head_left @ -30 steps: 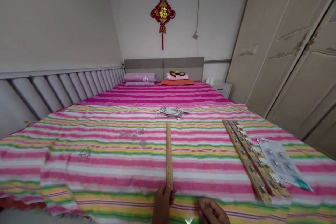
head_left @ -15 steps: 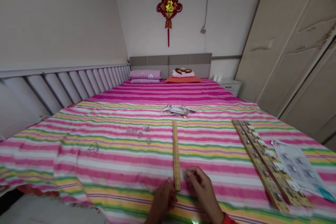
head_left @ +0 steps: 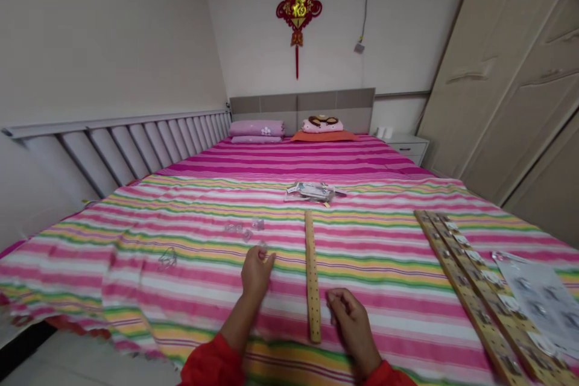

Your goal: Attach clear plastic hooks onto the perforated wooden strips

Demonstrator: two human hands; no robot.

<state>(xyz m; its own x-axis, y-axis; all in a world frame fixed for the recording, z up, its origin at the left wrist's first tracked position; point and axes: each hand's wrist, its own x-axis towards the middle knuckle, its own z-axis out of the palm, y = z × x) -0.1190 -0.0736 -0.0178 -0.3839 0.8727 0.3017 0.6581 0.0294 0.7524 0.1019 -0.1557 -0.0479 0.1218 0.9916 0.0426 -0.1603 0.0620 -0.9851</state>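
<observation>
A narrow wooden strip point(head_left: 312, 277) with rows of small holes lies lengthwise on the striped bedspread, between my two hands. My left hand point(head_left: 256, 270) reaches out left of the strip, thumb and index finger apart, at a small clear plastic piece point(head_left: 263, 245) that its fingertips partly cover. Beyond it lie several similar clear pieces point(head_left: 246, 234). My right hand point(head_left: 351, 321) rests just right of the strip's near end, thumb and fingertips pinched together; what is between them, if anything, is too small to make out.
To the right lie wooden strips point(head_left: 465, 283) carrying metal and white fittings, beside a blister pack point(head_left: 538, 298). A clear bag of parts point(head_left: 312, 192) sits past the strip's far end. Some thin, tangled wire-like thing point(head_left: 167, 258) lies left. A radiator point(head_left: 149, 139) lines the left wall.
My left hand has left the near end of the wooden strip and moved forward and left to the clear pieces. My right hand stays beside the strip. The view has shifted slightly.
</observation>
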